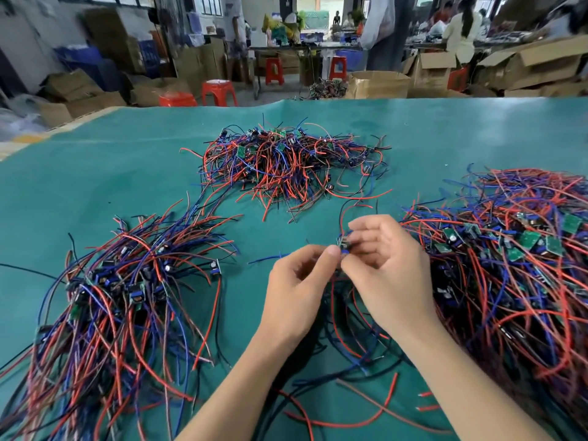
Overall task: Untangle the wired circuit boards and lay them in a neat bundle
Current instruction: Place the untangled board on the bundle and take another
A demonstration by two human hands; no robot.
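Note:
Between both hands sits a small wired circuit board (343, 242) with red, blue and black leads. My left hand (299, 281) pinches it from the left with thumb and fingers. My right hand (381, 265) grips it from the right, fingers curled over it. Its wires hang down under my hands over loose wired boards (350, 332) on the green table cover (133, 173). A laid-out bundle (127, 297) of wired boards lies at the left. A tangled heap (515, 268) fills the right side.
A third tangled pile (286, 167) lies at the table's middle back. Beyond the far edge stand cardboard boxes (378, 84), red stools (219, 92) and people at other benches.

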